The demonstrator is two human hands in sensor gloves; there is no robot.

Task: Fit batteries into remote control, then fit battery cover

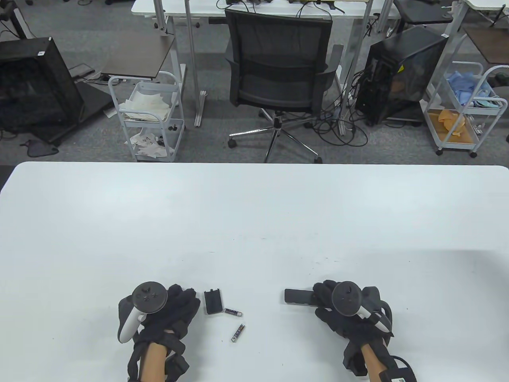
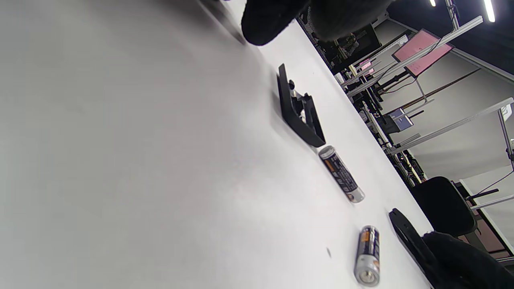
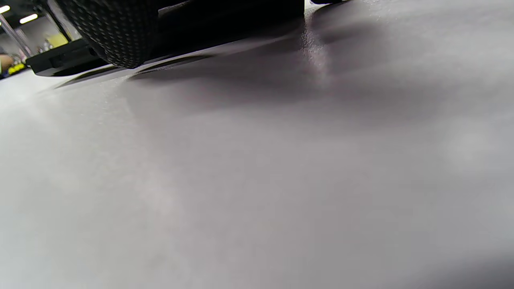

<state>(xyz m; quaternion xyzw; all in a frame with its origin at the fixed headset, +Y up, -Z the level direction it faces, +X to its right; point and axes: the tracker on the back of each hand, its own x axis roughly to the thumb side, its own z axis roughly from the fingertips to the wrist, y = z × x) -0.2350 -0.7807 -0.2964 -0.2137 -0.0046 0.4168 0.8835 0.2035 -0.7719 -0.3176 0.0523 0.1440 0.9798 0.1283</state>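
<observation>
The right hand is lying over the remote control near the front edge of the table, its fingers draped across the body so that only the remote's left end is sticking out; the remote is sitting flat on the surface, and how tightly the fingers are closing round it cannot be told. In the right wrist view a dotted glove fingertip is pressing down beside the remote's black edge. The left hand is resting on the table farther left along the same front edge, its fingers curled loosely and holding nothing. Just beside those fingers the battery cover is lying inside-up, its clip showing in the left wrist view. One battery is lying at the cover's near right corner, almost touching it, and a second battery is lying a little nearer the front edge, apart from the first. Both are sitting between the two hands.
</observation>
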